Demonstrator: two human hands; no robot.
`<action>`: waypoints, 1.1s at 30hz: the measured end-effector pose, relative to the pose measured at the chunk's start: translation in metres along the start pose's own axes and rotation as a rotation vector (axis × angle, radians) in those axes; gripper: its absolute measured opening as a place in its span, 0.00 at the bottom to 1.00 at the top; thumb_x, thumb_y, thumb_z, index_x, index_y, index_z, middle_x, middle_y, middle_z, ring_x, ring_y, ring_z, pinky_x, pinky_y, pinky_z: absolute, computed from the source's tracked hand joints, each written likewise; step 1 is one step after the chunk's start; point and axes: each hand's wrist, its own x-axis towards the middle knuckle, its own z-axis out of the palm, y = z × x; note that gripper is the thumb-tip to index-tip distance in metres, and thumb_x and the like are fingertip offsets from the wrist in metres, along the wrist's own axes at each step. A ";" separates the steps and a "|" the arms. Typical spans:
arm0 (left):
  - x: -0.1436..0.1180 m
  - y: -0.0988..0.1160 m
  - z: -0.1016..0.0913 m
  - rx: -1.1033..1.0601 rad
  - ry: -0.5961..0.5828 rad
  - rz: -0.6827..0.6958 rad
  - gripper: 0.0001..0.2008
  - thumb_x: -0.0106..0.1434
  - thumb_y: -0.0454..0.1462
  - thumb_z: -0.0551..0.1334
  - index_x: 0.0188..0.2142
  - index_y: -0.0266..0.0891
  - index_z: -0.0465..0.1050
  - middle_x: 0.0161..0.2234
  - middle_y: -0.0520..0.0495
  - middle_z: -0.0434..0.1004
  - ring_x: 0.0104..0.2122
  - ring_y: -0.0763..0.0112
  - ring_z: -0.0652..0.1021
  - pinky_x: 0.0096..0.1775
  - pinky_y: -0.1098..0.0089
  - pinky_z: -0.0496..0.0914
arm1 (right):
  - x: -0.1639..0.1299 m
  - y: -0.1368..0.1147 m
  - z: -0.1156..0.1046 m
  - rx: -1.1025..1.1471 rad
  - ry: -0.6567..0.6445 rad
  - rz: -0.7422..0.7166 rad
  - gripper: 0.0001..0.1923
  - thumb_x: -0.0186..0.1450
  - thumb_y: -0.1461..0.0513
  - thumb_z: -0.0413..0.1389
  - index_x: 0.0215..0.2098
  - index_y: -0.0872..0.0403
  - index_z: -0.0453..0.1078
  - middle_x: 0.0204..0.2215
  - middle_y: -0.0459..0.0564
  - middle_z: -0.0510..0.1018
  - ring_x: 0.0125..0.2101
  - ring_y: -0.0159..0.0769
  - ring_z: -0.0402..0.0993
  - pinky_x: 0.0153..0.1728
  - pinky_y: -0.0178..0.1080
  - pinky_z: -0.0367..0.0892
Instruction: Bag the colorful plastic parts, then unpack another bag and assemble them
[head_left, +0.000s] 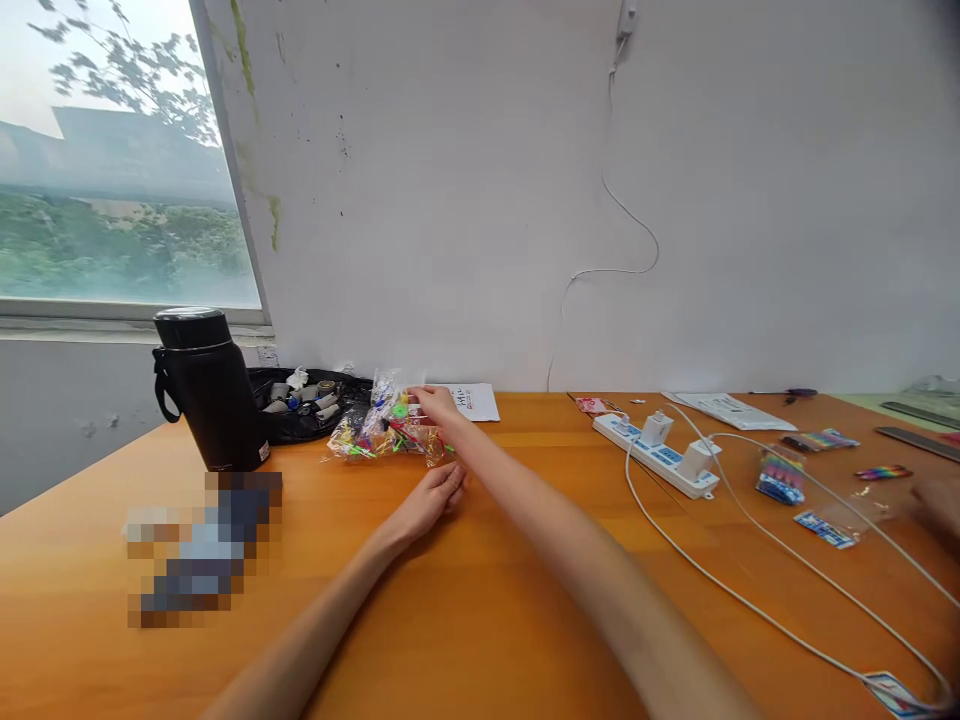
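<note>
A clear plastic bag full of small bright pieces in green, yellow, blue and red lies towards the back of the wooden table. My right hand reaches over my left arm's side to the bag's upper right, its fingers pinched at the plastic beside a yellow and a green piece. Just below the bag's right corner, my left hand rests on the table with curled fingers. What those fingers hold, if anything, is hidden. A white paper with dark print lies behind my right hand.
A black flask stands left, before a black bag of grey rolls. A blurred-out item lies nearer. Right are a power strip with trailing white cables, pen packs and another person's hand.
</note>
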 end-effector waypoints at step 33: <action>0.009 -0.001 -0.033 0.343 0.204 0.054 0.21 0.64 0.54 0.49 0.23 0.43 0.50 0.22 0.56 0.49 0.23 0.73 0.53 0.27 0.70 0.53 | -0.088 0.126 -0.208 -0.448 0.026 -0.304 0.23 0.70 0.48 0.39 0.23 0.51 0.53 0.19 0.42 0.60 0.22 0.32 0.56 0.26 0.35 0.50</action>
